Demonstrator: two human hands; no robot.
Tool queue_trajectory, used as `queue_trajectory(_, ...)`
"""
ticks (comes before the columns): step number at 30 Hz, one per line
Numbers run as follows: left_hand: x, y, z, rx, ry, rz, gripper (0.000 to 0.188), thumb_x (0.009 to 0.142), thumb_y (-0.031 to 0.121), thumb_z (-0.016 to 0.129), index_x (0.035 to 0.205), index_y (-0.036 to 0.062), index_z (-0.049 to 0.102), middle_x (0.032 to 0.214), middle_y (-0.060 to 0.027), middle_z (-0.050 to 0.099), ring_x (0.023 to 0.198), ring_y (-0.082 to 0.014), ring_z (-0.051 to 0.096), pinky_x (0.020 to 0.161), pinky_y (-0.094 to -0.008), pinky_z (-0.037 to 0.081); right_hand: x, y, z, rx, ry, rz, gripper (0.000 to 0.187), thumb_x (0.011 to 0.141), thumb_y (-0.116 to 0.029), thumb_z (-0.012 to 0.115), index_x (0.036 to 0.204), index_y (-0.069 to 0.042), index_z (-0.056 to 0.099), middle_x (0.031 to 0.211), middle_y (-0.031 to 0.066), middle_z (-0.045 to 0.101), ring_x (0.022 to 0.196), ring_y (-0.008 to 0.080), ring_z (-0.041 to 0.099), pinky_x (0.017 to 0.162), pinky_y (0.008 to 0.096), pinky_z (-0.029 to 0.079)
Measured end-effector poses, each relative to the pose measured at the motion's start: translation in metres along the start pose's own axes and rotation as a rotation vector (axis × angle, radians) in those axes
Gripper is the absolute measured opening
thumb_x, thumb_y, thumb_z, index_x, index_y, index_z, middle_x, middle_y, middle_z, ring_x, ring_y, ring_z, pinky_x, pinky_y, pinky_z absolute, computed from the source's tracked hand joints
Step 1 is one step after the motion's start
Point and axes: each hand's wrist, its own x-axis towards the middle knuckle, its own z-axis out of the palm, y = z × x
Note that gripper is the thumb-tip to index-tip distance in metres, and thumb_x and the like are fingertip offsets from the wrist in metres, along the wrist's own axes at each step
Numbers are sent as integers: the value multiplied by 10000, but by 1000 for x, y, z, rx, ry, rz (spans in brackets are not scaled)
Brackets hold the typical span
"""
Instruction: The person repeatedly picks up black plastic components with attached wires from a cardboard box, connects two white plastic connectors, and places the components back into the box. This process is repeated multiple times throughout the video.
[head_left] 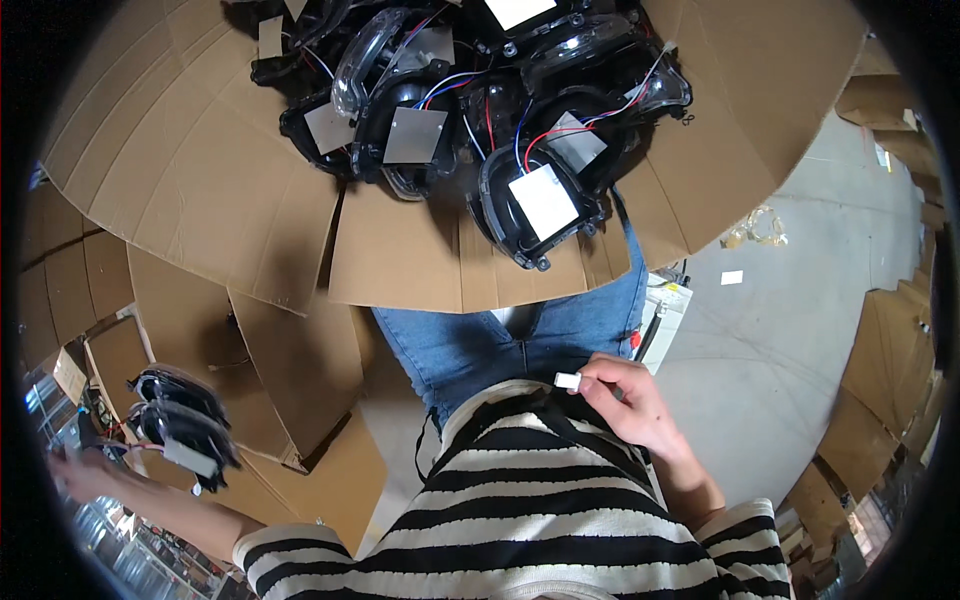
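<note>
My right hand (630, 400) is in front of my waist, thumb and fingers closed on a small white block (567, 381), too small to name further. Far out to the left is my left hand (80, 475), smeared and partly lost at the picture's rim. Beside it are black lamp housings (185, 415) with clear covers, thin wires and a pale flat plate. Whether the left fingers grip them or their wires does not show clearly. More black lamp housings (540, 205) with red, blue and white wires and square plates are heaped on cardboard (400, 260) before me.
Open cardboard boxes (295, 375) stand at the left, below the cardboard sheet. A white piece of equipment (665, 320) stands right of my legs. On the grey floor (745, 380) lie a white slip (732, 278) and a yellowish tangle (760, 228). Cartons (880, 360) line the right side.
</note>
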Motion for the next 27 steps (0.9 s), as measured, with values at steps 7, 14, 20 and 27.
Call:
queue_trajectory(7, -94, -221, 18, 375, -798, -193, 222, 845, 205, 471, 839, 14, 583, 677, -32, 538, 644, -130, 511, 566, -251, 408, 2, -1, 7, -39, 3, -57, 97, 780, -51, 513, 844, 4, 560, 659, 111, 529, 548, 205, 504, 492, 286, 382)
queue_trajectory(14, -220, -87, 41, 282, -532, 26, 210, 831, 171, 530, 844, -36, 562, 742, -47, 556, 680, -100, 494, 610, -236, 408, 2, -8, 6, -66, -13, 52, 112, 780, -81, 520, 855, 0, 533, 638, 123, 544, 493, 222, 515, 473, 297, 395)
queue_trajectory(20, -394, 138, 148, -243, -1351, 332, 380, 624, 301, 697, 880, 40, 596, 908, -115, 567, 787, -252, 551, 706, -328, 440, 9, -5, 3, -87, -67, -35, 80, 771, -73, 538, 810, -6, 519, 614, 76, 529, 471, 149, 468, 441, 261, 361)
queue_trajectory(27, -480, 133, 252, 502, -1606, 746, 466, 676, 449, 581, 828, 9, 605, 914, -129, 567, 830, -278, 559, 708, -411, 444, -6, -4, -4, -89, -10, -42, 59, 769, -61, 529, 808, -16, 524, 631, 77, 519, 512, 151, 485, 470, 263, 371)
